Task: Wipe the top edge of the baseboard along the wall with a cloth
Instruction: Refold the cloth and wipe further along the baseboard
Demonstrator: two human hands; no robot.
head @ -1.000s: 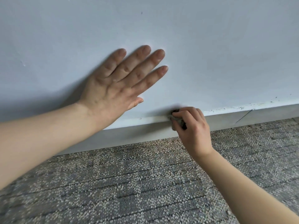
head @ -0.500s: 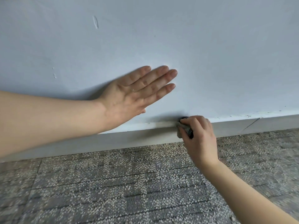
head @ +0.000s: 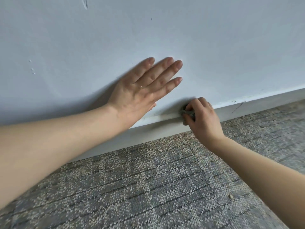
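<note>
Cloth [head: 187, 113] — seemingly wadded — in right hand [head: 203, 123]; left hand [head: 137, 96] flat.

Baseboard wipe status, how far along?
Done: the edge left of the cloth looks clean, though how much was wiped is unclear. In hand: the right hand grips the cloth on the top edge of the baseboard; the left hand rests flat on the wall. Left: the stretch to the right, where dark specks show.

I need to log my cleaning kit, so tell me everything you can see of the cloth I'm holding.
The cloth is small, grey and bunched, like soft fabric, slightly blurred. Most of it is hidden in the right hand, whose curled fingers grip it. It presses on the top edge of the baseboard.
</note>
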